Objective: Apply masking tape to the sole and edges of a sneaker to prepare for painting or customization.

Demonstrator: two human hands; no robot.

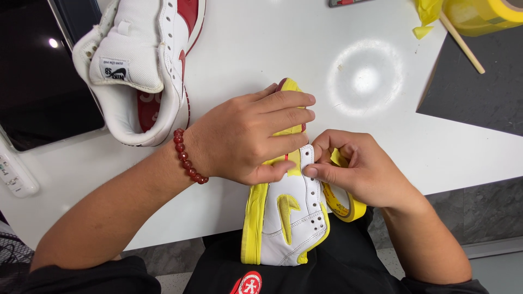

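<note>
A white sneaker (291, 218), partly covered in yellow masking tape, lies on its side at the table's near edge, heel toward me. My left hand (250, 136), with a red bead bracelet at the wrist, presses down over the shoe's front half and grips it. My right hand (354, 166) pinches the shoe's lace-hole edge with thumb and fingers. A roll of yellow tape (343, 204) hangs around the right hand's fingers.
A second white and red sneaker (144, 65) lies at the back left on the white table (261, 43). A dark tablet (38, 71) sits at the far left. A large yellow tape roll (482, 16), a wooden stick (462, 43) and a dark mat (479, 87) occupy the back right.
</note>
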